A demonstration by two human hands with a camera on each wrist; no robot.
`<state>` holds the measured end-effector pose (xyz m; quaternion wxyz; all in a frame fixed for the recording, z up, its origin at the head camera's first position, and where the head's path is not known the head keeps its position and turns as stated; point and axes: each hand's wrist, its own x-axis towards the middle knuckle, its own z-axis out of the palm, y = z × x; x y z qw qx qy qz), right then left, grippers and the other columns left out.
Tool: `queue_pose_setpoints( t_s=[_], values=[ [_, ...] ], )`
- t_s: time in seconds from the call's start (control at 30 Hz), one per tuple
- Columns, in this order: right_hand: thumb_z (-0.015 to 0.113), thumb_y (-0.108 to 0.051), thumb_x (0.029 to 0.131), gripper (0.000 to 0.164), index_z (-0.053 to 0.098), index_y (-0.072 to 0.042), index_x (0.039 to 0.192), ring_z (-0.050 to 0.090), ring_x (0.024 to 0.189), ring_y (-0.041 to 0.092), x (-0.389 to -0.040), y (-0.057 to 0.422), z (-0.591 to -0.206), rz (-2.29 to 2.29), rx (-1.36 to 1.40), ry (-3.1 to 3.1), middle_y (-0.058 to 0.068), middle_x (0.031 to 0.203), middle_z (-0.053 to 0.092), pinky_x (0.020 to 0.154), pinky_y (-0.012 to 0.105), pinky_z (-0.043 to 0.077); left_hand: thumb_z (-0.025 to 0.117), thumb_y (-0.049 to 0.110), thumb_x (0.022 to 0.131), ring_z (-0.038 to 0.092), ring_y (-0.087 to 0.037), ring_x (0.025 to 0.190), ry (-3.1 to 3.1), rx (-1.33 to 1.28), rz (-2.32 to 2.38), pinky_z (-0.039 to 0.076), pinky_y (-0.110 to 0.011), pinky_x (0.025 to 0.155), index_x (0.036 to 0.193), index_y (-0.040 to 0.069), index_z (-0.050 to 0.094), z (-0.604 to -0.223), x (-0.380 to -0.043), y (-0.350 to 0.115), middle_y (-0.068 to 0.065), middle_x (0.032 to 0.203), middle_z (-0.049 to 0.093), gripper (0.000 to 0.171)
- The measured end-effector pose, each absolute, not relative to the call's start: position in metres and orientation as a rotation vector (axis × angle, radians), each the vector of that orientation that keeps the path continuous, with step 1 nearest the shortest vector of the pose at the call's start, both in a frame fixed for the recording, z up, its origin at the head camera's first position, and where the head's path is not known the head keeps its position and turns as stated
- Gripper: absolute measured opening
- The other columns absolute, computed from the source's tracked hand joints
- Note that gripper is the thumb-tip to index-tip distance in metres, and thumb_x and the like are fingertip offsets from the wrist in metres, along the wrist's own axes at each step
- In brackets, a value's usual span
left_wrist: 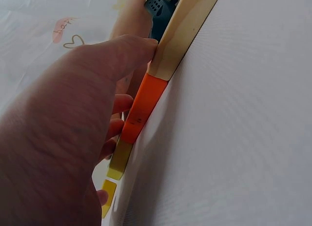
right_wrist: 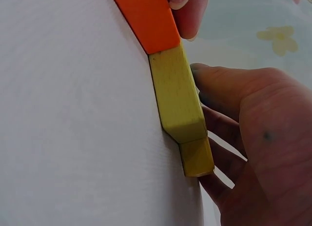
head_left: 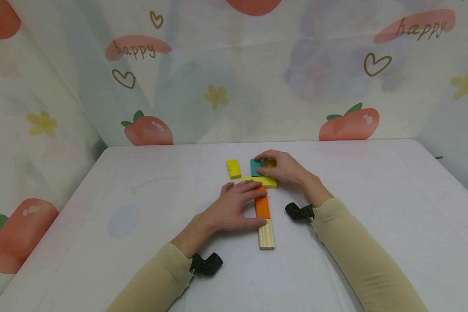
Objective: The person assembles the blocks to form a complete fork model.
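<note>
Flat blocks lie joined on the table. A plain wooden block [head_left: 266, 238] is nearest, then an orange block [head_left: 262, 208], then a yellow block [head_left: 271, 183] set crosswise. Beyond it lie a teal block [head_left: 254, 167] and another yellow block [head_left: 271, 163], partly hidden by my right hand [head_left: 282, 168]. Its thumb and index finger pinch the teal block at near and far edges. My left hand [head_left: 234, 208] spreads over the row from the left. Its thumb touches the wooden block [left_wrist: 185, 35], and its extended fingers reach the orange block [left_wrist: 146, 106] and the crosswise yellow block.
A separate yellow block [head_left: 233, 169] lies just left of the teal one. The white table [head_left: 82, 251] meets a patterned cloth backdrop [head_left: 257, 117] behind and at the sides. Black wrist cameras [head_left: 206, 264] sit on both wrists.
</note>
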<state>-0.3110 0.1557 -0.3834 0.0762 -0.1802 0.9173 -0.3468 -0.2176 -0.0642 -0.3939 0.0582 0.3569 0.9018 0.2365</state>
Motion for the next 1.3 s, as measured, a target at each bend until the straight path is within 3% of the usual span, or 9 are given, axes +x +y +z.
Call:
queue_pose_setpoints(
  t_s=[1.3],
  values=[
    [0.070,-0.028,0.097,0.045,0.062,-0.013,0.139,0.043,0.139,0.035,-0.3096,0.1564,-0.3827,-1.030,-0.547,2.737,0.013,0.148,0.054,0.120,0.057,0.028,0.071,0.051,0.090,0.031,-0.015,0.151,2.733,1.099,0.716,0.015,-0.059,0.120,0.147,0.022,0.057,-0.3941,-0.2185,-0.0649,0.002,0.162,0.041,0.065]
  ],
)
